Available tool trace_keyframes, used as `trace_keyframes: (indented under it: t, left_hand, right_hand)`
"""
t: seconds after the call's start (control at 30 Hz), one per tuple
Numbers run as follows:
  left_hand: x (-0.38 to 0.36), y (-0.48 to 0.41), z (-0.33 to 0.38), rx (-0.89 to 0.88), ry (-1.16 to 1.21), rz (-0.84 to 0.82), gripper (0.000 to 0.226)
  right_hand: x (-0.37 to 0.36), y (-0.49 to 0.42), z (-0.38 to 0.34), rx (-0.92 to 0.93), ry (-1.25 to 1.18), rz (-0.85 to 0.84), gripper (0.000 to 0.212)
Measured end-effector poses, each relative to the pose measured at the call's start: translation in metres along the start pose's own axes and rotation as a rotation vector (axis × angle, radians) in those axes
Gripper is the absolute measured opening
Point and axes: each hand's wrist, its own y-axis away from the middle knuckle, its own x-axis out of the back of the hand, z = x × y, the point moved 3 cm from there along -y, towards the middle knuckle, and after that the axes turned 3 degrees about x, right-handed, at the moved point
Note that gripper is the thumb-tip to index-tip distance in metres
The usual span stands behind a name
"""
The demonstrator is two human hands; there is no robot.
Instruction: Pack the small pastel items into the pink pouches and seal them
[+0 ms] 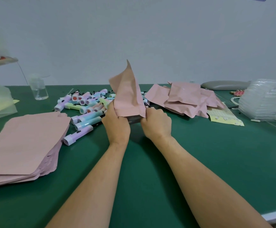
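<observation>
Bare forearms point(101, 178) (hands point(117, 124) likewise)

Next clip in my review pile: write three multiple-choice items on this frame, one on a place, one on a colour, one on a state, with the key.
1. Where is the stack of flat pink pouches?
A) left of the pastel items
B) on a chair
C) on the floor

2. What colour is the table top?
A) white
B) green
C) brown

3. How is the raised pouch held?
A) lying loose on the table
B) by one hand only
C) by the left hand and right hand

Key: 1 A, the stack lies on the table at the left; 2 B, green shows all round; 3 C, each hand grips its lower edge.
</observation>
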Motion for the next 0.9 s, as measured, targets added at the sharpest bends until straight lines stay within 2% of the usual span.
trace_keyframes:
  t: [0.1,0.23,0.27,0.33,0.47,0.6,0.73,0.8,0.83,0.9]
  left_hand:
    - [-0.006,0.004,0.001,0.009,0.076,-0.106,0.048]
    - [-0.011,0.008,-0.001,-0.014,0.1,-0.223,0.06]
    - [-0.012,0.008,-0.001,-0.033,0.083,-0.21,0.053]
    - [-0.013,0.008,-0.003,-0.052,0.065,-0.149,0.054]
    - [-0.013,0.007,-0.006,0.062,0.116,-0.079,0.05]
    - [-0.017,0.003,-0.015,0.201,0.176,-0.218,0.052]
    - [-0.017,0.009,-0.01,0.15,0.06,-0.34,0.063]
    - [-0.015,0.011,-0.004,0.126,0.055,-0.334,0.06]
    - [-0.014,0.011,-0.002,0.114,0.061,-0.306,0.051]
    - [-0.009,0.008,-0.004,0.151,0.105,-0.192,0.039]
  right_hand:
    - [0.003,0.001,0.001,-0.006,-0.084,0.029,0.026]
    - [0.005,0.001,0.005,-0.028,-0.169,0.034,0.038]
    - [0.005,0.001,0.006,-0.028,-0.16,0.023,0.037]
    - [0.002,0.0,0.009,-0.034,-0.15,-0.003,0.035]
    - [-0.008,0.001,0.009,-0.048,-0.154,-0.066,0.036]
    - [-0.009,0.002,0.01,-0.061,-0.204,-0.095,0.037]
    - [-0.005,0.004,0.011,-0.066,-0.186,-0.121,0.034]
    - [-0.003,0.004,0.007,-0.031,-0.172,-0.113,0.033]
    - [-0.002,0.003,0.005,-0.004,-0.149,-0.105,0.033]
    - [0.0,0.002,0.002,0.018,-0.114,-0.117,0.027]
